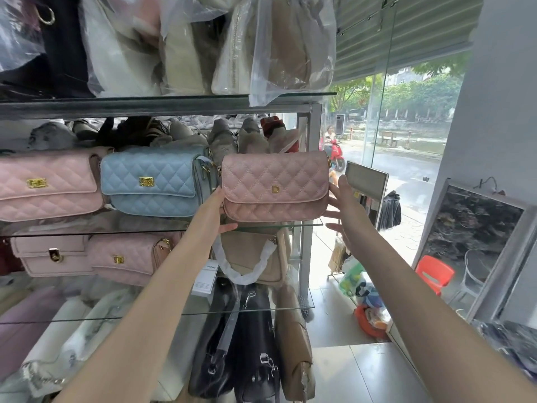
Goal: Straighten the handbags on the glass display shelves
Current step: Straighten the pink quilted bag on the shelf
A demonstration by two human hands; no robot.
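Head cam: both hands are working one bag, the dusty-pink quilted handbag (274,186) with a gold D clasp. It is sitting at the right end of the middle glass shelf (308,224), upright, flap facing out, bottom edge level with the glass front edge. Can't tell whether it is resting on the glass or being lifted slightly.

Left hand (216,213) is bracing the bag's left end: fingers running straight up along the side, thumb reaching under the bottom front corner. Not a curled grip as far as visible, though the fingertips are partly hidden between bags.

Right hand (341,207) is spreading wide, fingers straight, tips touching the bag's right end. Nothing is being pinched.

A light blue quilted handbag (157,181) is standing just beside it on the left, close to touching, and a pale pink quilted handbag (49,184) is sitting left of that on the same shelf.

One shelf down, a pink clasp bag (52,254) and a pink quilted bag (128,257) are sitting side by side, with a beige bag (255,266) directly below the held one, its handle in white wrap. On the top shelf, plastic-wrapped bags (290,45) are crowding together. Black bags (247,344) are standing lowest.

Right of the shelving, a red plastic chair (434,273) is standing near a framed panel (476,248).
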